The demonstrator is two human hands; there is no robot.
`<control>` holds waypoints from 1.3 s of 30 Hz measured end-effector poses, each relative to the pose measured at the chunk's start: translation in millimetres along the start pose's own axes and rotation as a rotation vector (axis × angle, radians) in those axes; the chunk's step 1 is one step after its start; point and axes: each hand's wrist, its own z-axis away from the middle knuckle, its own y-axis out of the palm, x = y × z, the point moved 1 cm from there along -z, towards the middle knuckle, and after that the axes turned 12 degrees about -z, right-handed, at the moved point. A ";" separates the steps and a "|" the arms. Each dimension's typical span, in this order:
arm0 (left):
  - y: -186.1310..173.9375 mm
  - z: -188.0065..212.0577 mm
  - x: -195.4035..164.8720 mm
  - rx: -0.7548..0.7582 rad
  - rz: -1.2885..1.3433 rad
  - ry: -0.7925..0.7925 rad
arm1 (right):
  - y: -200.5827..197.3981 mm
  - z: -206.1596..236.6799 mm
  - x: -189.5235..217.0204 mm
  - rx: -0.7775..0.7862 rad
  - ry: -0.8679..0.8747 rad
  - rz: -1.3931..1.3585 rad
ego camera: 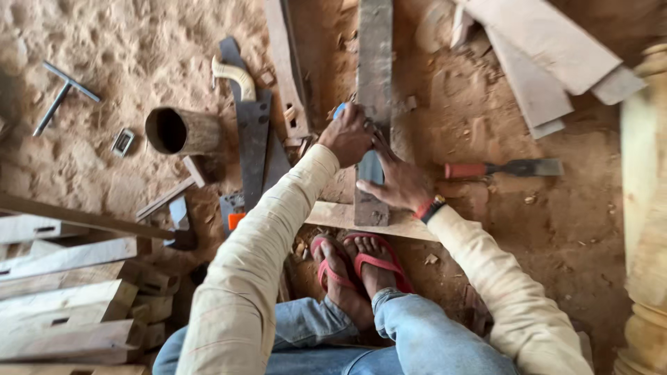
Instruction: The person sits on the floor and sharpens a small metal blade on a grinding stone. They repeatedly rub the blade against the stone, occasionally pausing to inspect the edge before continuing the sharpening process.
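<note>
The long grey plank (375, 62) on the dirt looks heavy and stiff, so grip its edges; left hand (351, 134) is curled around a blue tool, right hand (399, 182) lies spread flat on it.

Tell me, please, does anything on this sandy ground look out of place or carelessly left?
Yes. The red-handled chisel lies loose on the sand beside the right hand, its blade bare. The white-handled handsaw also lies flat near the left hand.
</note>
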 end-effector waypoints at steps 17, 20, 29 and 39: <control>-15.3 12.3 -20.1 0.084 -0.049 -0.053 | -19.9 12.8 -1.4 0.016 -0.234 0.039; -31.1 54.9 -58.6 0.202 0.139 0.127 | 14.2 81.1 18.7 -0.057 -0.179 -0.130; -8.7 6.5 -6.3 0.072 0.033 -0.130 | -20.0 -5.5 4.9 0.047 -0.063 0.106; -11.1 48.3 -54.6 0.004 -0.141 0.078 | 14.5 76.6 26.9 -0.083 -0.141 -0.080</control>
